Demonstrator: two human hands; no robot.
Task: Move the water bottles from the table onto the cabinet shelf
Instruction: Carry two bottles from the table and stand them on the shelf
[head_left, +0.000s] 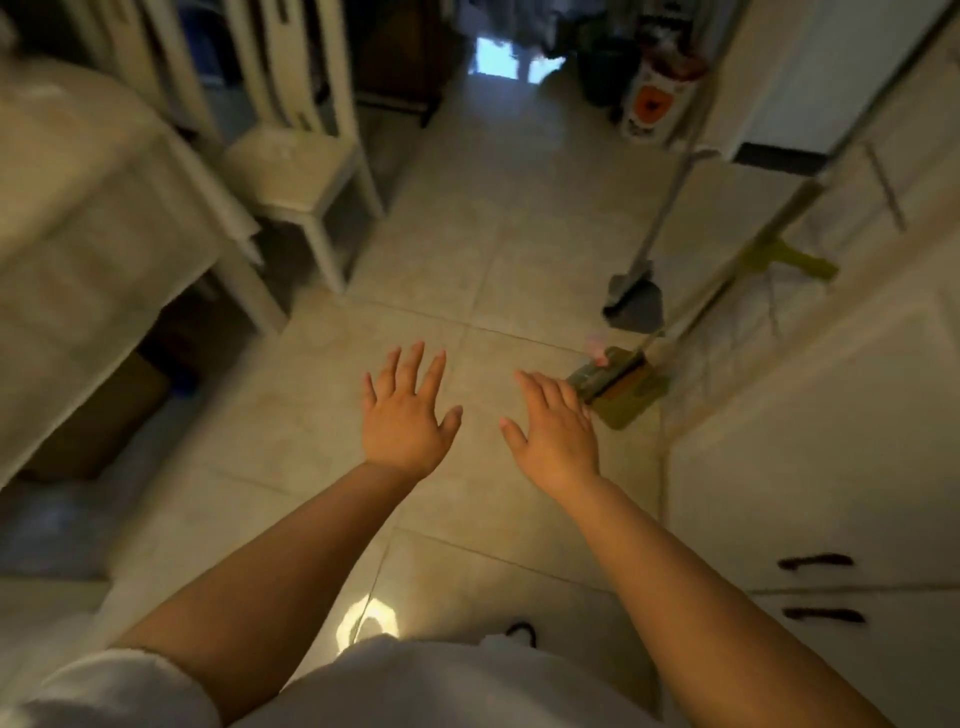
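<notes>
At far left the cloth-covered desk (88, 208) shows only its near corner, its top mostly cut off. No water bottles appear anywhere, so progress cannot be judged. The left hand (405, 415) and right hand (553, 431) hover over the tiled floor (467, 249), fingers spread, holding nothing. At right, the cabinet (810, 457) shows closed doors; its shelf is hidden.

A pale tiled floor (493, 249) fills the middle of the frame. A white chair (306, 171) stands on it at upper left beside a cloth-covered table (93, 218), with a cardboard box (104, 415) (partly shadowed) underneath. At right, a grey dustpan (636, 304) and yellow mop head (623, 395) rest on the tiles.
</notes>
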